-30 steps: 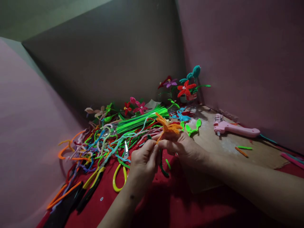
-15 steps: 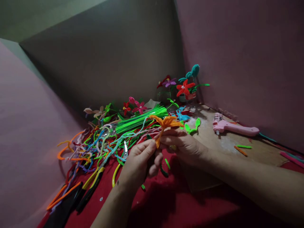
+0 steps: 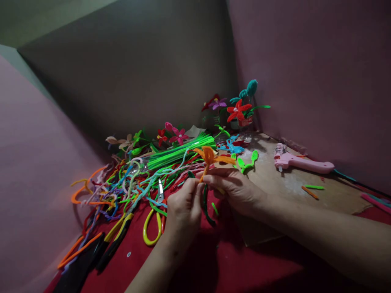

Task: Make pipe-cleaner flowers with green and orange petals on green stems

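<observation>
An orange pipe-cleaner flower (image 3: 211,156) stands up between my two hands above the red cloth (image 3: 214,260). My right hand (image 3: 235,187) pinches the flower just under its petals. My left hand (image 3: 183,209) is closed in a pinch at the base of the flower, where a dark green pipe cleaner (image 3: 206,205) hangs down as a stem. Both hands touch each other at the fingertips.
A heap of coloured pipe cleaners (image 3: 128,183) and a bright green bundle (image 3: 180,152) lie left and behind. Yellow-handled scissors (image 3: 154,219), pliers (image 3: 117,238), a pink glue gun (image 3: 301,162) on cardboard (image 3: 293,189), finished flowers (image 3: 238,110) in the corner. Pink walls close in.
The orange flower has been turned between my fingers and its petals point differently. My left hand rose from below to pinch at the stem again.
</observation>
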`<state>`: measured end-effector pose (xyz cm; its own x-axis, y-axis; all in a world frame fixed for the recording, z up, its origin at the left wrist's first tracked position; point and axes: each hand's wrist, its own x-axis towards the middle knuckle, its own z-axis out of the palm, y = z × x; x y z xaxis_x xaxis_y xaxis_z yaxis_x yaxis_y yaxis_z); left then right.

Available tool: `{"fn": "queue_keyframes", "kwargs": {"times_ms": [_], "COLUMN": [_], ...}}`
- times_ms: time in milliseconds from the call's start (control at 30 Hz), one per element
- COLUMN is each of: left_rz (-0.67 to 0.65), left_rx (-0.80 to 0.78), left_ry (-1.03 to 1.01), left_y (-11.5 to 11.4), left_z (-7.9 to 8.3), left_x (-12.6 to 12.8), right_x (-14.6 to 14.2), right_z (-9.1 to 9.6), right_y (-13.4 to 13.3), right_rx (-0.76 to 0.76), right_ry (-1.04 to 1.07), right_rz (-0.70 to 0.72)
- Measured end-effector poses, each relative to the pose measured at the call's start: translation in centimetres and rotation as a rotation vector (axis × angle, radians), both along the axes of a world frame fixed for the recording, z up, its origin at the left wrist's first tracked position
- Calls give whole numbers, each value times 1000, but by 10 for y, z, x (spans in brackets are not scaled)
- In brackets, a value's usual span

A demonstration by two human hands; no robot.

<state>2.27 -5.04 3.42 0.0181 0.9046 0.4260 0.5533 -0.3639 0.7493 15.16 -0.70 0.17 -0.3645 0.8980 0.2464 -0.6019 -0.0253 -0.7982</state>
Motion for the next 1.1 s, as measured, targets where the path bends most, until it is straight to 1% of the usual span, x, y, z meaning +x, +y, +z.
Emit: {"fn": "queue_keyframes", "kwargs": {"times_ms": [67,133,200,300,367,400,433,467,500,533,600,633,700,733,800,833,867,900,967,1033,1100], "left_rz": [-87,-201,-324,-546,-659,-667,-637,-573,-479,-366,-149,-69,35,62,83,81,67,43,-39,-183,-380], "left_rx": [-219,-433,-589,-715,-753,-758,-744,-703,-625,-509,-199,-42,204,275,317,291,233,143,-110,-393,-614], "left_ry": [-202,-436,-651,-885,-943,-923,-861,-753,-603,-424,-44,122,362,438,496,469,401,293,-15,-359,-651], "left_y": [-1,0,1,5,8,9,9,9,8,7,5,5,6,6,7,7,7,6,4,3,5], "left_z": [5,8,9,5,3,3,3,3,4,4,1,-1,-7,-11,-14,-14,-13,-10,-2,4,6], "left_x": [-1,-2,-4,-7,-9,-10,-10,-10,-9,-8,-5,-4,-3,-3,-4,-4,-4,-4,-3,-3,-6], "right_x": [1,2,3,3,3,3,3,2,2,1,1,1,1,0,0,0,-1,-1,0,1,3], "right_z": [1,1,1,2,2,1,1,0,-1,-1,-3,-3,-4,-4,-4,-3,-2,-1,1,3,4], "right_y": [0,0,1,2,2,2,2,2,2,3,3,3,3,2,0,-1,-1,-2,-3,-3,-3], "right_rx": [34,70,97,52,28,35,47,57,60,54,39,36,37,35,25,25,27,35,74,98,110], "right_ry": [-10,-24,-24,22,51,62,76,90,105,115,106,89,51,30,-8,-22,-28,-24,-18,-27,-43], "right_rz": [38,72,100,174,233,249,247,228,195,155,74,44,13,4,-9,-12,-14,-9,20,61,104]}}
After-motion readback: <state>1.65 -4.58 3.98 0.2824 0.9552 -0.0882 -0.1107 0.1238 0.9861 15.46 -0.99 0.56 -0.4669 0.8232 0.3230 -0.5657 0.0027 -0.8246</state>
